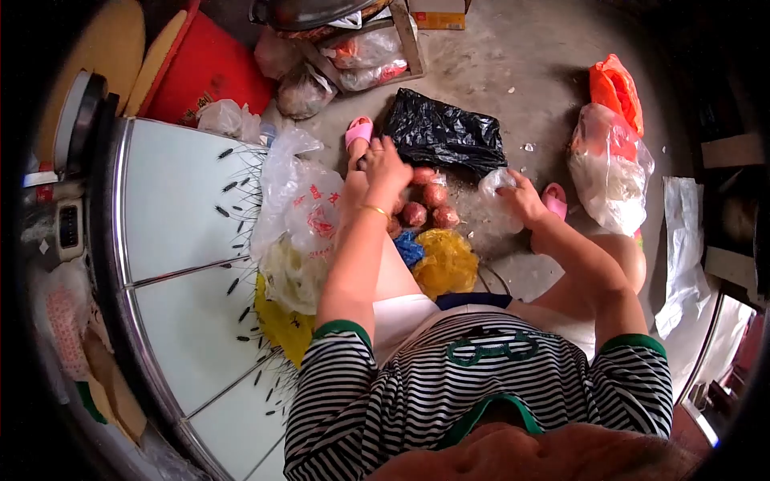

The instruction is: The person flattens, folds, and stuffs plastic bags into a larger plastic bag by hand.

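My left hand (pixel 387 167) is over the lower leg beside a pink slipper (pixel 361 130). Its fingers are curled, and a small dark thing shows at their edge, too unclear to name. Several reddish round vegetables (pixel 414 213) lie on the floor just right of that hand. On the other side of them, my right hand (pixel 525 199) pinches a small clear plastic bag (pixel 497 202), near the second pink slipper (pixel 554 199). Beyond the vegetables lies a black plastic bag (pixel 443 132); nearer the body are a yellow bag (pixel 446 262) and a blue bag (pixel 407 249).
A glass-topped surface (pixel 188 188) with a metal edge stands at the left, with clear bags (pixel 297 212) beside it. Filled bags (pixel 613 160) stand on the right. A rack with bagged goods (pixel 369 58) and a red board (pixel 210 68) are at the back.
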Motion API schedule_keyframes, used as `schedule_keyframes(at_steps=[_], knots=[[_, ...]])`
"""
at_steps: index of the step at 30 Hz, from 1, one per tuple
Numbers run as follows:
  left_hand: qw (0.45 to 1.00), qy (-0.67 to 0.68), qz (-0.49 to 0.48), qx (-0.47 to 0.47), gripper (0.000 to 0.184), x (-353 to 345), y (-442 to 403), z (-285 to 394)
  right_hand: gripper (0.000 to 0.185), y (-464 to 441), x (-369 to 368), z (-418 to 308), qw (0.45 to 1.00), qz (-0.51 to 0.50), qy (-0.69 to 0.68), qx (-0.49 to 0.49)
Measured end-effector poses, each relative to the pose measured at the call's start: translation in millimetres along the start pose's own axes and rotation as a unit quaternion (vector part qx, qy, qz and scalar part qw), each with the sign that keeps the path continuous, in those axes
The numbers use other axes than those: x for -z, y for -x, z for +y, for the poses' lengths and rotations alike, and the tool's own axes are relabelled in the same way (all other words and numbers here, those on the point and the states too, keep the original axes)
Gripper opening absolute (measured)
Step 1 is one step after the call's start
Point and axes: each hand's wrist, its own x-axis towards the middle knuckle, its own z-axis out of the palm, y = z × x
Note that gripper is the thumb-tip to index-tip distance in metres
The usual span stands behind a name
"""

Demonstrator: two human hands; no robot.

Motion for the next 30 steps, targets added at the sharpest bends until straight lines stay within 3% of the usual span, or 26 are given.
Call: schedule_keyframes(at_steps=[2,4,5,8,9,12,13,16,20,23,26,30], knots=[[0.998,-0.046,-0.035,0.012,0.066,-34.9,-27.7,-47.8,0.046,-13.4,0.1,7.7,0.999,-0.010,0.020,-0.032],[0.984,-0.089,-0.128,0.081,0.064,-39.8,-39.5,-63.6,0.043,-23.9,-5.7,11.9,0.998,-0.008,0.047,-0.040],[0.955,-0.182,-0.222,0.081,0.053,-43.2,-48.0,-65.3,0.041,-29.7,-7.5,13.0,0.995,-0.025,0.083,-0.040],[0.958,-0.189,-0.208,0.056,0.052,-80.5,-64.8,-88.4,0.041,-46.5,-21.8,12.1,0.991,-0.046,0.081,-0.101],[0.962,-0.178,-0.201,0.050,0.041,-77.5,-66.7,-86.6,0.040,-48.7,-28.5,9.9,0.993,-0.074,0.022,-0.090],[0.985,-0.048,-0.138,0.091,0.042,-126.3,-80.1,-112.4,0.038,-84.1,-44.2,48.1,0.991,-0.125,0.016,-0.035],[0.980,-0.069,-0.163,0.089,0.044,-80.8,-70.0,-86.8,0.034,-84.5,-53.8,42.8,0.988,-0.118,-0.030,-0.093],[0.987,-0.074,-0.135,0.036,0.054,-81.4,-58.6,-89.6,0.032,-93.0,-73.6,44.9,0.980,-0.157,-0.052,-0.110],[0.976,-0.088,-0.200,0.006,0.045,-98.1,-66.0,-99.4,0.030,-91.0,-86.3,45.8,0.976,-0.136,-0.041,-0.166],[0.973,-0.070,-0.218,0.022,0.032,-93.0,-81.8,-96.8,0.038,-87.2,-87.1,36.1,0.978,-0.131,-0.058,-0.153],[0.990,0.058,-0.125,0.002,0.030,-57.1,-76.7,-70.5,0.039,-111.1,-89.0,51.1,0.981,-0.134,-0.105,-0.093],[0.928,0.311,-0.204,-0.029,0.029,-25.0,-62.7,-21.0,0.027,-121.2,-88.9,-5.3,0.974,-0.133,-0.167,-0.080]])
